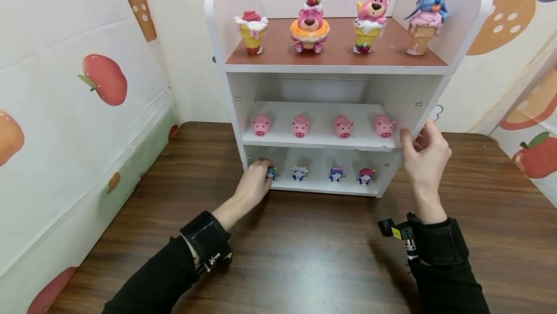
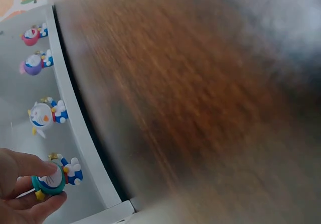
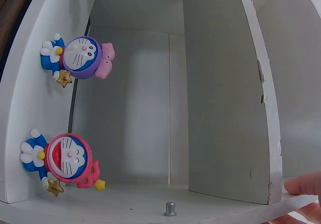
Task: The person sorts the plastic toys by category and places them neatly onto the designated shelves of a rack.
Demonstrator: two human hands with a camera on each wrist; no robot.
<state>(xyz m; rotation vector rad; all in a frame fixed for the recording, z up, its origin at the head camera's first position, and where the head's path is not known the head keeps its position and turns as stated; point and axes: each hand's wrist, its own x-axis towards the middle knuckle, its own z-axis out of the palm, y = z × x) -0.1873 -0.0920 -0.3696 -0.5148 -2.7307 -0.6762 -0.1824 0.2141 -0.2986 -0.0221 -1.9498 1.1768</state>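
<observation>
At the left end of the bottom shelf, my left hand point(image 1: 254, 183) pinches a small blue-and-white cat figurine point(image 2: 74, 173) with a teal hat. In the left wrist view, the thumb and fingers are around its head, and its feet point toward the shelf's front edge. My right hand point(image 1: 426, 161) grips the right side panel point(image 1: 393, 171) of a white three-tier display shelf point(image 1: 335, 68) near the middle board, thumb on the front edge. Along the bottom tier stand three more cat figurines: white-hatted point(image 1: 299, 173), purple-hatted point(image 1: 336, 174) and pink-hatted point(image 1: 366, 176).
Several pink pig figurines point(image 1: 300, 126) line the middle tier. On the brown top tier stand an ice-cream cup figure point(image 1: 252, 32), two pink bear figures point(image 1: 310, 28) and a blue figure on a cone point(image 1: 428, 21). The unit stands on a wooden table point(image 1: 313, 246) against fruit-patterned walls.
</observation>
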